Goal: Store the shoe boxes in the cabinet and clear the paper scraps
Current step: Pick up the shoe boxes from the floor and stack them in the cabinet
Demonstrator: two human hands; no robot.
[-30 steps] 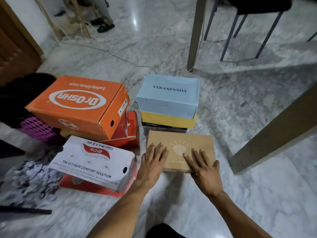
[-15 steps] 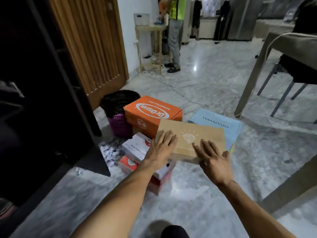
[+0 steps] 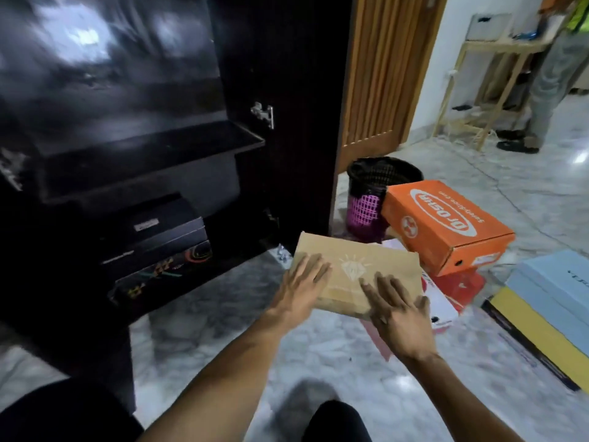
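Cabinet (image 3: 159, 138) standing open. Just right of it, brown box (image 3: 376, 260) tilting, seemingly off the floor. Left hand (image 3: 302, 282) and right hand (image 3: 398, 314) are lying flat on its lid, fingers straight, not curling. Probably light, stiff cardboard, so gripping the short ends is looking safest. Its diamond logo text is unreadable. Farther right of the cabinet, orange box (image 3: 446, 224) is showing "Dr.OSHA", "SafetyShoe.com".

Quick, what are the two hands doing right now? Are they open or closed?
Left hand: open, fingers lying straight on top of the brown box.
Right hand: open, fingers straight on the same box.
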